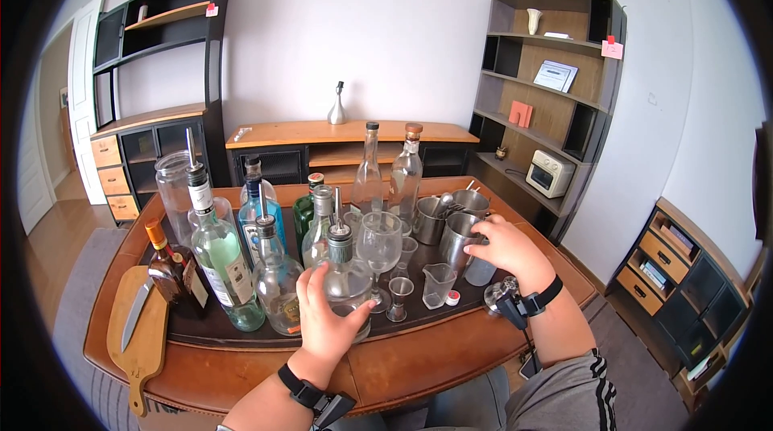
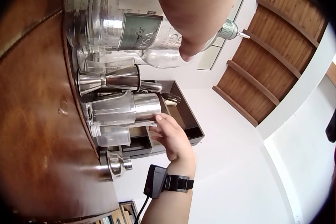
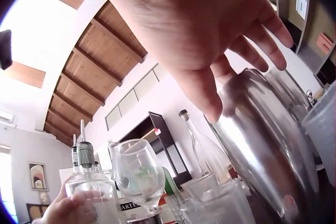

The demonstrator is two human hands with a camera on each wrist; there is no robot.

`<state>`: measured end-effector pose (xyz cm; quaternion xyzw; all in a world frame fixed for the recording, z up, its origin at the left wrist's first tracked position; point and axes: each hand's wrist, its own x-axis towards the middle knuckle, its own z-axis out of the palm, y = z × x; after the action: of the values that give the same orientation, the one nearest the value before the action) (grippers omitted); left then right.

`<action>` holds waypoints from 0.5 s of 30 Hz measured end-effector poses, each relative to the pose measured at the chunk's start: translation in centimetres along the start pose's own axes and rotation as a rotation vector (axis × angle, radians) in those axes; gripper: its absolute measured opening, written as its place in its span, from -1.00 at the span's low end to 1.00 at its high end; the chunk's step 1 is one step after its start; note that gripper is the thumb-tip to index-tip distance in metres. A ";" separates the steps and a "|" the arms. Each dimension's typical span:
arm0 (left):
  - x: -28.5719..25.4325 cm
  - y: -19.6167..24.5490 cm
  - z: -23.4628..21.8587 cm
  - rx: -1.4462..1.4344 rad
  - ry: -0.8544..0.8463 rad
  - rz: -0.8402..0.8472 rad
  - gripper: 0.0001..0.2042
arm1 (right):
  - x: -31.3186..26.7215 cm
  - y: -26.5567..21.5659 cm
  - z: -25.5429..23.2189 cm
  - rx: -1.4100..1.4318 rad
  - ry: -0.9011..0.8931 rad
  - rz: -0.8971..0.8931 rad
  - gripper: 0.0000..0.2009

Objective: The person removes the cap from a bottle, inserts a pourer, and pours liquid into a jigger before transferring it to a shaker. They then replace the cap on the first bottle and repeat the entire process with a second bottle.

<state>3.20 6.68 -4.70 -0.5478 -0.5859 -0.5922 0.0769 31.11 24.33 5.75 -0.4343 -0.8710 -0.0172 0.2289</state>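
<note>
My left hand (image 1: 330, 314) curls round a clear round bottle (image 1: 348, 274) with a green-banded neck and a metal pourer; its thumb lies along the near side. The bottle's green-grey label (image 2: 140, 30) shows in the left wrist view. At the rim of a tall metal cup (image 1: 459, 244), my right hand (image 1: 515, 252) holds on with thumb and index finger, its other fingers spread. In the right wrist view the cup (image 3: 268, 140) leans beneath the hand (image 3: 210, 35). A stemmed glass (image 1: 379, 244), a jigger (image 1: 399, 299) and a small clear pitcher (image 1: 438, 284) stand between the hands.
Several bottles, including a green-tinted one (image 1: 225, 262), crowd the left. A cutting board (image 1: 145, 350) with a knife (image 1: 135, 320) lies at the table's left edge. More metal cups (image 1: 431, 222) stand behind the right hand, a strainer (image 1: 501, 296) near that wrist.
</note>
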 end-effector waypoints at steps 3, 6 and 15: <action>0.0 0.1 -0.1 0.005 -0.002 0.005 -0.03 | 0.1 0.4 1.5 0.051 -0.111 0.146 -0.58; 0.0 0.1 -0.1 -0.001 0.004 0.003 -0.03 | -0.1 0.2 2.1 0.084 -0.034 0.124 -0.59; 0.0 0.0 -0.1 -0.014 -0.006 -0.014 -0.04 | -1.1 -0.9 -0.3 0.157 0.206 0.090 -0.64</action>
<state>3.10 6.60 -4.70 -0.5461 -0.5860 -0.5949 0.0672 31.05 22.86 5.72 -0.4498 -0.8212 0.0168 0.3507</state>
